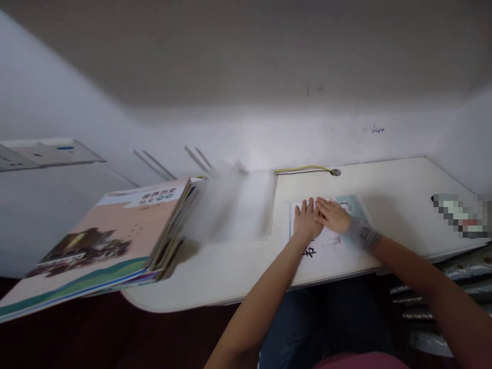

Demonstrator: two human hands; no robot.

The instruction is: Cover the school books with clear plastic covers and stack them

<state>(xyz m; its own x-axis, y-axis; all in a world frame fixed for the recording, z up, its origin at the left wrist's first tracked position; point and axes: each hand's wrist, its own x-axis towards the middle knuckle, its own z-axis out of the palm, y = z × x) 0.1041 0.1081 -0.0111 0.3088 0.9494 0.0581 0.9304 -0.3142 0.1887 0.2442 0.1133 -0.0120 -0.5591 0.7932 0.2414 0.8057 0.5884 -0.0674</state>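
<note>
A thin book (357, 206) with a white and teal cover and black lettering lies flat before me on the desk. On its cover my left hand (306, 221) lies palm down, fingers stretched out. My right hand (335, 215), with a grey band on the wrist, also lies flat there, its fingertips touching or overlapping the left hand's fingers. Neither hand grips anything. To their left is a clear plastic sheet or cover (246, 205), smeared by blur.
A stack of books (126, 225), pink cover on top, stands at the white desk's (226, 271) left end. A yellow cable (303, 168) runs along the wall to a round hole (335, 172). A pixelated object (459, 212) lies at the right.
</note>
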